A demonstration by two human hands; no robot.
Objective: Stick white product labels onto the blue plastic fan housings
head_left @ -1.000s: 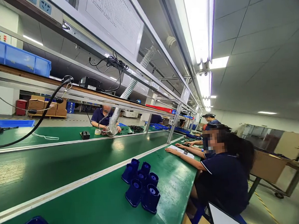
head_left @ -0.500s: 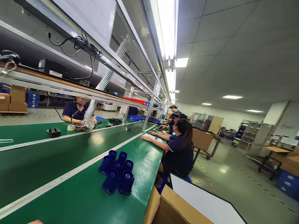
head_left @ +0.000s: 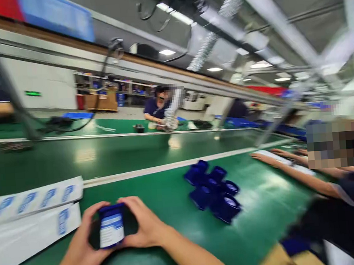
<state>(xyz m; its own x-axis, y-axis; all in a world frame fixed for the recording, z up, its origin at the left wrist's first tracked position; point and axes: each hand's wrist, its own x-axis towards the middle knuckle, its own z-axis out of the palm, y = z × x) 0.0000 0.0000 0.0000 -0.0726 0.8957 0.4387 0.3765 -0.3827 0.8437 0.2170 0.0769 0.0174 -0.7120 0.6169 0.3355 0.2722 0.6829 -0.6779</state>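
Your left hand (head_left: 83, 240) and right hand (head_left: 145, 221) grasp labelled blue casing (head_left: 111, 226) from either side, over green counter (head_left: 158, 190). Blue plastic housings (head_left: 204, 193) clustered to right; blue-printed white strips (head_left: 32, 237) at left.

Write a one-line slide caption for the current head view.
Left hand and right hand hold a labelled blue part at a green bench, between printed white strips and grouped blue parts.
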